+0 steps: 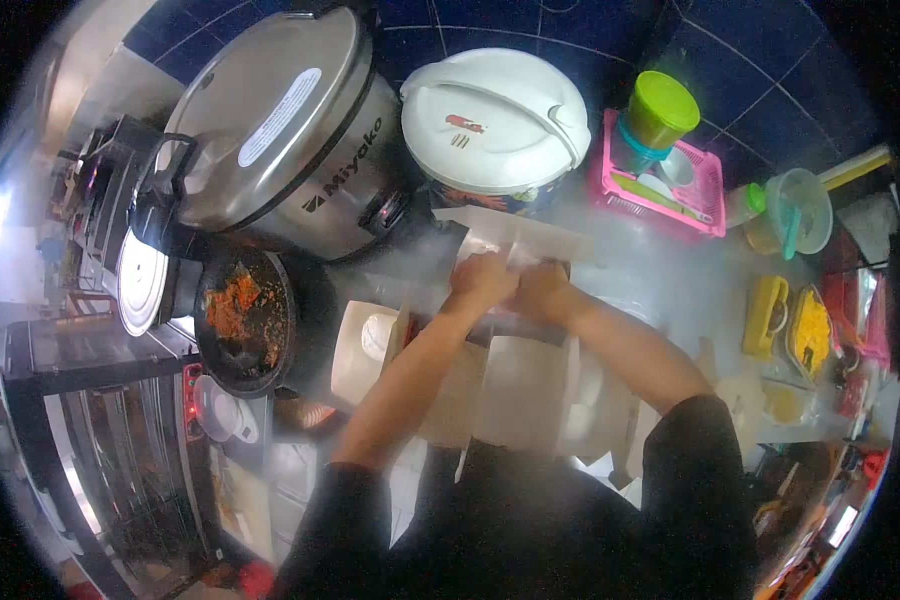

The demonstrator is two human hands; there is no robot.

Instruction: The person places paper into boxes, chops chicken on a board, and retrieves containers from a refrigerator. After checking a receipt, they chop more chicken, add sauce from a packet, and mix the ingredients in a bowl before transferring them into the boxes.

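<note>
At the centre of the frame, the left hand (482, 280) and right hand (540, 290) meet, both closed on a white paper box (515, 240) below the white rice cooker (495, 120).

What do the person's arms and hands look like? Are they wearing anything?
Both arms come out of short black sleeves: the left sleeve and the right sleeve end above the elbows, so the forearms are bare. The left hand and right hand wear no gloves. The picture is too hazy to tell whether there are rings or a watch.
</note>
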